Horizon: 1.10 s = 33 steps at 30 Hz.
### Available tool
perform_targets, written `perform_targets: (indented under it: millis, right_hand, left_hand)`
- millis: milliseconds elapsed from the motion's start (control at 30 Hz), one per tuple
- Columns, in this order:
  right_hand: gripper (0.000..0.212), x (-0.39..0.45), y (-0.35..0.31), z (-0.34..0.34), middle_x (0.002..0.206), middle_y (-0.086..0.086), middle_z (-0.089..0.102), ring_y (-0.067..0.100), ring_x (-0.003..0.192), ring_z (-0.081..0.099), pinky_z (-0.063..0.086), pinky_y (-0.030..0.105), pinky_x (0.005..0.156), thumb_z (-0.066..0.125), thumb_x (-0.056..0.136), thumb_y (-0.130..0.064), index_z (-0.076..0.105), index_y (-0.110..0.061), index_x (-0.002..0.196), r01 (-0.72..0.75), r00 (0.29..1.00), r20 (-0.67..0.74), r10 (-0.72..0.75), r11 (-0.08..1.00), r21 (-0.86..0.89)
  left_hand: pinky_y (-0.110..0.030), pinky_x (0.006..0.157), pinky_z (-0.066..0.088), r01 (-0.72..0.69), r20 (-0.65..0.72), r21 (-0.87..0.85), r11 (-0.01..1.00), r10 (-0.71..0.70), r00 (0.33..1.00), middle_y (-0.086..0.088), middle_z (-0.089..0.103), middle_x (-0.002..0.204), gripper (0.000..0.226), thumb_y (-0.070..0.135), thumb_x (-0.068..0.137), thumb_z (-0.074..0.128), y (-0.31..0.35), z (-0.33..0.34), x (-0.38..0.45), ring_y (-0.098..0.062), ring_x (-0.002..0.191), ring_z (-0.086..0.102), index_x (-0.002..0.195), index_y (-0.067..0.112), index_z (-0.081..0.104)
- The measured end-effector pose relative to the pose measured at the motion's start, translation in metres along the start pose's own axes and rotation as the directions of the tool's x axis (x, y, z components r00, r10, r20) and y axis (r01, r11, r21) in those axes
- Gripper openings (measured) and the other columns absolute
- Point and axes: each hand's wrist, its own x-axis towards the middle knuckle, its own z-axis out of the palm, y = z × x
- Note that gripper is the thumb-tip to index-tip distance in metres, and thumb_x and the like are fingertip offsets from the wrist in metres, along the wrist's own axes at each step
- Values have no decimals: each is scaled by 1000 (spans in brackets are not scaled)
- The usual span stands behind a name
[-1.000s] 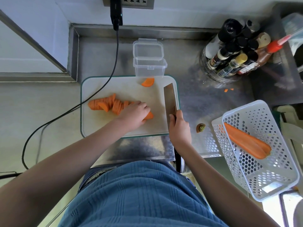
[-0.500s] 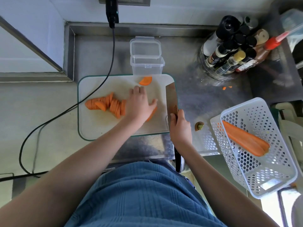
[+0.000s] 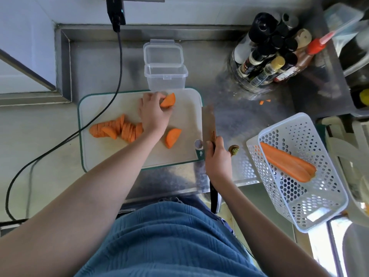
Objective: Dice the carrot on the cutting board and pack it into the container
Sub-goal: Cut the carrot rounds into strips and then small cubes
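Reaching far, left hand (image 3: 153, 111) pinches a carrot chunk (image 3: 168, 100); right hand (image 3: 218, 160) grips the cleaver (image 3: 208, 124); bring the chunk nearer, flat side down.

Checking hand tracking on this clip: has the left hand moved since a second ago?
Yes. The left hand went from the near carrot chunk toward the board's far edge, closer to the container, and now touches the far carrot piece.

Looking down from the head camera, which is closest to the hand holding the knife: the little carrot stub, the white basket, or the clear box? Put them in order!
Starting from the right hand:
1. Carrot stub: on the counter, just right of the hand.
2. White basket: farther right, with a long carrot piece inside.
3. Clear box: farthest, behind the cutting board's back edge, lid open.
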Motion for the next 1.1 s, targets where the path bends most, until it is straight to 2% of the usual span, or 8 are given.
perform_targets:
  millis: [167,333,467,533,700,900,1033,1100]
  right_hand:
    - [19,4,-3,3,75,10,59,30,62,57,46,39,51,32,102,-34,37,-17,94,-10,1000,27,10,1000,8]
    - [19,5,-9,5,86,6,67,27,65,60,53,40,57,32,101,-36,36,-20,91,8,999,32,-8,1000,8]
    - [20,3,-11,3,78,8,61,26,61,56,38,30,45,32,102,-33,36,-16,92,16,999,31,-16,1000,0]
    - [21,0,-11,1,74,9,58,26,59,53,32,28,43,33,102,-32,35,-14,91,19,999,29,-19,1000,-5]
    - [22,-6,-16,5,76,12,57,33,63,55,38,33,49,31,102,-33,34,-14,91,28,999,44,-27,999,-24]
    - [20,-11,-35,15,79,10,55,32,68,55,44,36,56,28,103,-32,33,-14,95,17,999,37,-14,995,-94]
    - [19,-14,-46,27,92,14,58,35,77,58,46,38,59,26,103,-29,33,-12,98,-8,1000,7,9,997,-72]
    - [12,-16,-49,32,98,15,57,36,82,58,47,38,61,26,103,-21,33,-11,101,-13,1000,3,13,997,-72]
  left_hand:
    - [-25,79,46,-220,203,-204,954,261,944,-1,63,99,30,6,71,74,-14,-32,-24,-15,91,57,98,12,64]
    - [-16,64,44,37,520,-282,959,120,846,14,65,91,34,-2,72,70,-14,-60,-28,0,78,59,92,25,66]
    - [-13,79,41,120,693,-228,966,75,717,13,63,104,39,5,81,61,-9,-66,-18,-2,95,56,103,37,64]
    - [-13,77,41,103,704,-194,976,65,707,12,63,98,37,8,85,58,-6,-63,-17,-4,91,57,114,31,58]
    - [-23,81,42,-86,696,-138,987,159,701,11,63,95,25,5,87,56,0,-51,-15,-11,93,58,104,22,65]
    - [-17,91,34,-163,696,-79,984,171,697,-6,60,124,31,2,92,50,7,-42,-15,-17,114,54,121,9,62]
    - [-13,96,29,-133,552,-31,991,128,824,-7,54,134,39,-1,94,42,4,-45,-31,-17,122,49,130,9,54]
    - [-22,104,32,-113,502,-2,994,99,859,-9,51,137,46,-3,93,41,-4,-47,-46,-21,125,48,136,10,47]
